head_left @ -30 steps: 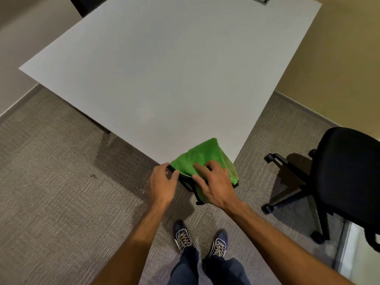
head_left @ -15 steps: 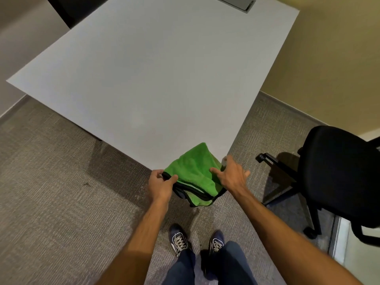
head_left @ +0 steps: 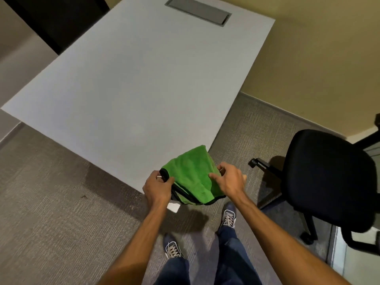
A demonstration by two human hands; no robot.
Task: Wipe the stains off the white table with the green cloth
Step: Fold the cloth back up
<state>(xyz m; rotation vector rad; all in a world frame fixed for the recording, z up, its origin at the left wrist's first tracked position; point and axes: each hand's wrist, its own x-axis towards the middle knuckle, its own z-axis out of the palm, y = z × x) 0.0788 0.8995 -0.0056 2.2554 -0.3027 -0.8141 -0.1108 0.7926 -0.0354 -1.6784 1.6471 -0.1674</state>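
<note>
The green cloth (head_left: 191, 173), edged in black, lies folded over the near corner of the white table (head_left: 144, 89), and part of it hangs past the edge. My left hand (head_left: 158, 187) pinches the cloth's left black hem. My right hand (head_left: 229, 179) holds the cloth's right side, thumb on top and fingers curled behind it. I cannot make out any stains on the tabletop from here.
A grey cable hatch (head_left: 198, 11) is set into the table's far end. A black office chair (head_left: 331, 182) stands on the carpet to the right, next to a yellow wall. My shoes (head_left: 229, 217) are on the carpet below the table corner.
My right hand came off the top of the cloth and took hold of its right side. My left hand closed on the left hem. The view shifted toward the table's far end.
</note>
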